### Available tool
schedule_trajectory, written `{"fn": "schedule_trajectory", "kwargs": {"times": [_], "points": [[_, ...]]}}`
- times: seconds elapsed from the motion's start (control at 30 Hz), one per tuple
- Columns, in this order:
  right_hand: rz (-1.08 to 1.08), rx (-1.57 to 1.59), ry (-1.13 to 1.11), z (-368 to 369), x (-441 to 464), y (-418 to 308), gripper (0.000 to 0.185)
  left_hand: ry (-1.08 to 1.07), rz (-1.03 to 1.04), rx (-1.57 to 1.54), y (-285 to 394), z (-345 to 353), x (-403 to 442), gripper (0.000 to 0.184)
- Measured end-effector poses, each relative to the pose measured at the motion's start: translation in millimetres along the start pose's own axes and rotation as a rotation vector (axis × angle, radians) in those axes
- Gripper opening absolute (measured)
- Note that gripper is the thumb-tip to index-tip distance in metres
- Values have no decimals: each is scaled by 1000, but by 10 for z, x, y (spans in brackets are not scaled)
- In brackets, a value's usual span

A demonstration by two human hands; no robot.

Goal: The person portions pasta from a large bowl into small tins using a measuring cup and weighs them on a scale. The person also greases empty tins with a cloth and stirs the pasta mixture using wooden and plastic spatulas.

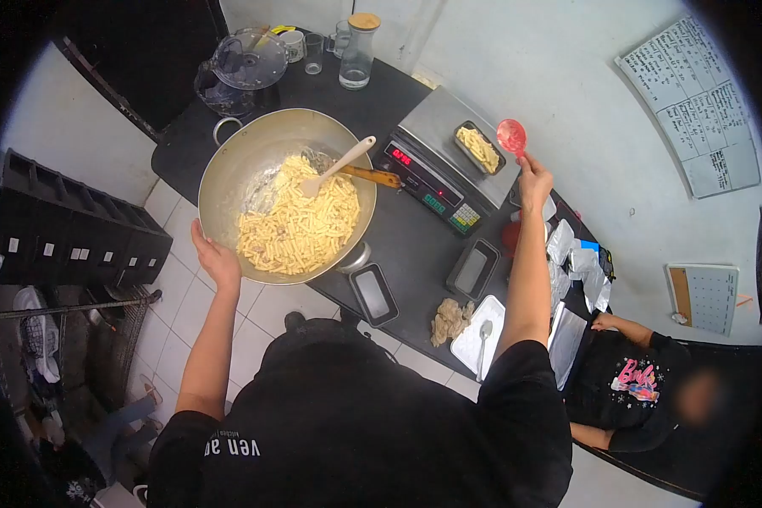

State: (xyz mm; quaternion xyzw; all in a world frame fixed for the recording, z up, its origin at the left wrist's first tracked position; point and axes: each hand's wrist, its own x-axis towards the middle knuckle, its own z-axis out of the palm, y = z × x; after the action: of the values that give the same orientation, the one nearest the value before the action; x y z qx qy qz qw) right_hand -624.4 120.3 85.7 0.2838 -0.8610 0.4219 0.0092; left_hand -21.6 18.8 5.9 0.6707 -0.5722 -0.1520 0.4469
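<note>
My left hand (218, 256) rests against the lower left rim of a large metal bowl (222, 182) of pasta (300, 229); its fingertips are partly behind the rim. A pale spatula (347, 162) and a wooden handle (372, 176) lean in the bowl. My right hand (534, 181) is closed on a red scoop (511, 135), held up beside a digital scale (436, 182). On the scale's plate sits a black tray (479, 148) with pasta in it, just left of the scoop.
Two black trays (473, 268) (373, 295), a crumpled cloth (452, 322) and a white tray with a spoon (484, 334) lie nearer me. A carafe (357, 59) and glasses stand at the back. Another person (635, 381) is at the right, near foil packs (567, 262).
</note>
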Motion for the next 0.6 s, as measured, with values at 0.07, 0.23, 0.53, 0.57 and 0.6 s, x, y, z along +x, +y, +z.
{"fn": "schedule_trajectory", "kwargs": {"times": [0.07,0.23,0.53,0.57,0.6], "points": [[-8,19,0,14,9,11,28,12,22,16,-73,18,13,46],[68,106,-85,-69,-7,-270,29,45,17,24,-107,46,4,48],[-817,105,-557,1086,-1381,-2048,25,46,-131,15,-190,72,-10,53],[-997,5,-597,1509,-1539,-2011,28,37,-98,-35,-160,61,-10,51],[-1068,-60,-671,1795,-1751,-2087,26,57,-104,-28,-136,55,-10,51]]}}
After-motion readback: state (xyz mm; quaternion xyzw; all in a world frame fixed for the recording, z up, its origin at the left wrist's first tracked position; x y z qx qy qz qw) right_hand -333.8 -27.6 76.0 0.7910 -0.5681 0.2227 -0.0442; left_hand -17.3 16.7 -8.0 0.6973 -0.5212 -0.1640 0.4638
